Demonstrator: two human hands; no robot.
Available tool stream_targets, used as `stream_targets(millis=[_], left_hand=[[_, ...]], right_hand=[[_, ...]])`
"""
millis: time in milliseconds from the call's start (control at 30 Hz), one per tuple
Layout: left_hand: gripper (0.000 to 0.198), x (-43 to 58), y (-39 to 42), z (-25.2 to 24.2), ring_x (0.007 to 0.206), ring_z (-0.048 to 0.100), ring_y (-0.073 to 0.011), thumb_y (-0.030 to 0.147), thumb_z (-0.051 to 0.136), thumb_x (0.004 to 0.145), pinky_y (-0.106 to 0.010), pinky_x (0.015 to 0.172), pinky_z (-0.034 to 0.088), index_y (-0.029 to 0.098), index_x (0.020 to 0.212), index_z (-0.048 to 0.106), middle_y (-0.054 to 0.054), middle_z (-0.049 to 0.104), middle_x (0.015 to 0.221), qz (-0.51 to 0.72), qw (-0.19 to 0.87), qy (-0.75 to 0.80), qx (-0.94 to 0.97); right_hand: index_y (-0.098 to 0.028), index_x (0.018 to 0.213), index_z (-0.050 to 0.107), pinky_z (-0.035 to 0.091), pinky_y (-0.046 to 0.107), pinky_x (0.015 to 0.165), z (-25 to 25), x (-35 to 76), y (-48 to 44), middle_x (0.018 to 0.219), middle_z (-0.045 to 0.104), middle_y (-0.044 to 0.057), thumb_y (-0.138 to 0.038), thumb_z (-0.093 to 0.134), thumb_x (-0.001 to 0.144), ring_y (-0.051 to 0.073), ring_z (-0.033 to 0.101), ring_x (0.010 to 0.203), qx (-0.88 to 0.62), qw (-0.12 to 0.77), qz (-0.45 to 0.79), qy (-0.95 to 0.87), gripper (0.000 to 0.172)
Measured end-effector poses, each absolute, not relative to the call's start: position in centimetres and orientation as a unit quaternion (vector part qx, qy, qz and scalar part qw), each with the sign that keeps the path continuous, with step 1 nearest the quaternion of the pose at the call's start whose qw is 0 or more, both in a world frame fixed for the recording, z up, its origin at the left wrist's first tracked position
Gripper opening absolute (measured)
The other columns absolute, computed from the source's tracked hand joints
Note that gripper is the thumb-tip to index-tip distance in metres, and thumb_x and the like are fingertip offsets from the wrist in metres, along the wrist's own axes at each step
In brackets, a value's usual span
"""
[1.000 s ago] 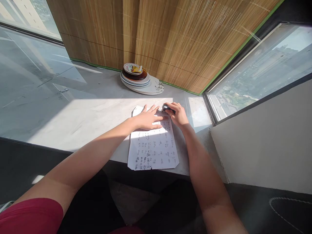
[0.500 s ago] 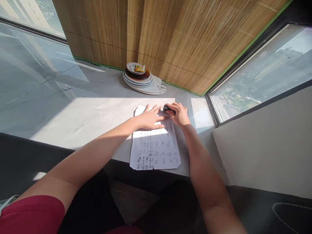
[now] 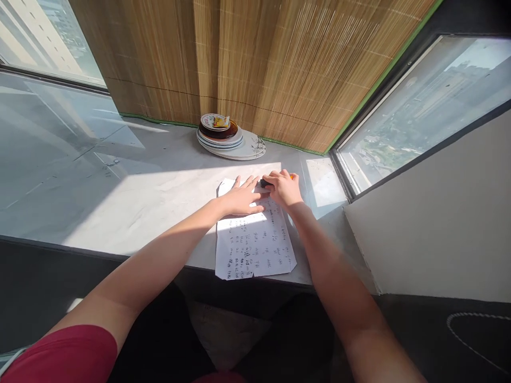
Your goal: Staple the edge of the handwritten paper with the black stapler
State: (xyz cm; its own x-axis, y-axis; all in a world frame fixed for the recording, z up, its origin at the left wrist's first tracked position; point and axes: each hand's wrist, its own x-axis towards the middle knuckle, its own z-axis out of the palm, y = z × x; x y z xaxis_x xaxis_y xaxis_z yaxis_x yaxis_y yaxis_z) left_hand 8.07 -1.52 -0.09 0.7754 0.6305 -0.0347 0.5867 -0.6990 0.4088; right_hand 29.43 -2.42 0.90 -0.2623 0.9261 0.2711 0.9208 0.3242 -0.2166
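Observation:
A white sheet of paper (image 3: 255, 244) covered in rows of handwriting lies on the grey window ledge (image 3: 131, 202), its near edge reaching the ledge's front. My left hand (image 3: 239, 197) lies flat on the top of the sheet, fingers spread. Just to its right, my right hand (image 3: 284, 189) is closed around a small black object (image 3: 265, 183) with an orange tip, held at the paper's upper right corner.
A stack of plates (image 3: 227, 139) stands further back on the ledge against a bamboo blind (image 3: 255, 69). Windows flank the blind at left and right. A white wall (image 3: 431, 223) rises at the right. Dark floor lies below the ledge.
Both hands stay on the top of the paper. My right hand has closed further over the black object, and an orange tip now shows. The view has shifted slightly.

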Motion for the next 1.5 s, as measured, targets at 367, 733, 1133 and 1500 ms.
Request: stream_targets(millis=[367,733,1133,1500], left_hand=[[0.065,7.3,-1.6,1.0,0.176,-0.001,-0.0368,0.065,0.055,0.109,-0.074,0.139,0.000,0.042,0.170,0.053,-0.003,0.019,0.189,0.039,0.209,0.334,0.918],[0.074,7.4,-0.3,-0.8,0.174,0.023,-0.0362,0.053,0.064,0.106,-0.059,0.143,0.015,0.019,0.170,0.048,-0.016,0.031,0.185,0.126,0.202,0.343,0.909],[0.017,4.4,3.1,0.4,0.093,0.065,-0.0230,0.017,0.045,0.103,-0.034,0.089,0.051,0.025,0.094,0.057,-0.005,0.067,0.097,0.637,0.172,0.511,0.551],[0.019,4.8,3.6,-0.2,0.096,0.061,-0.0248,0.015,0.048,0.100,-0.035,0.087,0.050,0.025,0.087,0.058,-0.006,0.062,0.098,0.620,0.215,0.526,0.541]], right_hand=[[-0.023,0.124,0.077,0.051,0.044,0.089,-0.2,34.9,-1.3,0.112,0.076,0.011,-0.028,0.064,0.095,0.031,0.066,0.102,-0.623,0.322,0.040,-0.711,0.032],[-0.025,0.097,0.061,0.051,0.040,0.080,1.5,33.6,-2.2,0.094,0.074,0.008,-0.036,0.062,0.087,0.027,0.066,0.085,-0.656,0.471,0.021,-0.590,0.015],[-0.027,0.091,0.053,0.054,0.039,0.077,0.8,21.4,-6.1,0.097,0.069,0.006,-0.018,0.065,0.084,0.025,0.064,0.087,-0.580,0.298,0.172,-0.738,0.016],[-0.027,0.104,0.067,0.060,0.042,0.079,-0.7,30.9,-10.5,0.118,0.070,0.012,-0.054,0.042,0.104,0.030,0.069,0.105,-0.668,0.527,0.152,-0.503,0.037]])
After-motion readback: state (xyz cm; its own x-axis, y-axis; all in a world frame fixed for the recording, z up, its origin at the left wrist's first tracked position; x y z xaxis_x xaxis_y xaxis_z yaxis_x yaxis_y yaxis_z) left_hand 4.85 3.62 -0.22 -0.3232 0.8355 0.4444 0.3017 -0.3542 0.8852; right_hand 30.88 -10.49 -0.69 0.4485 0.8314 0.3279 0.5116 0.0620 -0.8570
